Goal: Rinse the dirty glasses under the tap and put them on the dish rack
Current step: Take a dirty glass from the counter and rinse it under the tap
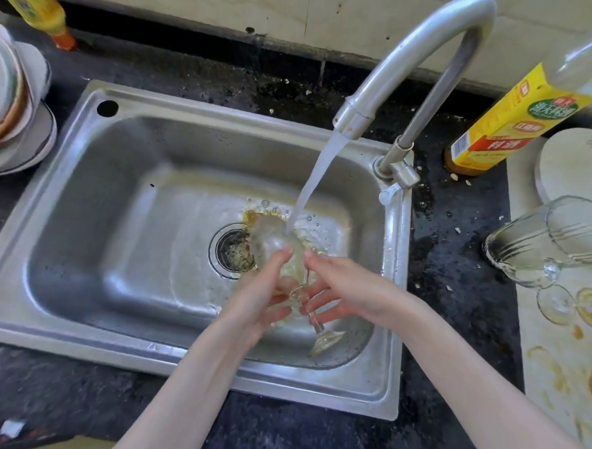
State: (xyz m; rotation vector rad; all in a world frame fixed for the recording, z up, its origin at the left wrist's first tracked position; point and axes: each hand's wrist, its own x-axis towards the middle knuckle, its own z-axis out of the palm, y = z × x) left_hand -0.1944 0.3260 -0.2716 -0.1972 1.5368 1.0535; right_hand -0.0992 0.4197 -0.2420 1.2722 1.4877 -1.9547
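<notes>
Mostly the held stemmed glass (277,247) is hard to read: clear, wet, its bowl blurred by the water stream (319,177), its middle hidden behind fingers. It is tilted over the sink (94,186), bowl up toward the drain (233,250), foot (328,339) low toward the near wall. Left hand (261,299) curls round the bowl; right hand (344,292) has its fingers spread along the stem side, touching it (real grip or not, cannot tell). One tap (412,69), running. Two more stemmed glasses lie on the stained mat (561,368) at right: a ribbed one (541,237) tipped on its side, and a second (554,303) mostly hidden, only its round foot clear. Two bottles: cooking-wine bottle (519,116) with top cut off, yellow bottle (35,1) top left, blurred. One stack of plates (15,113), cut by the left edge.
</notes>
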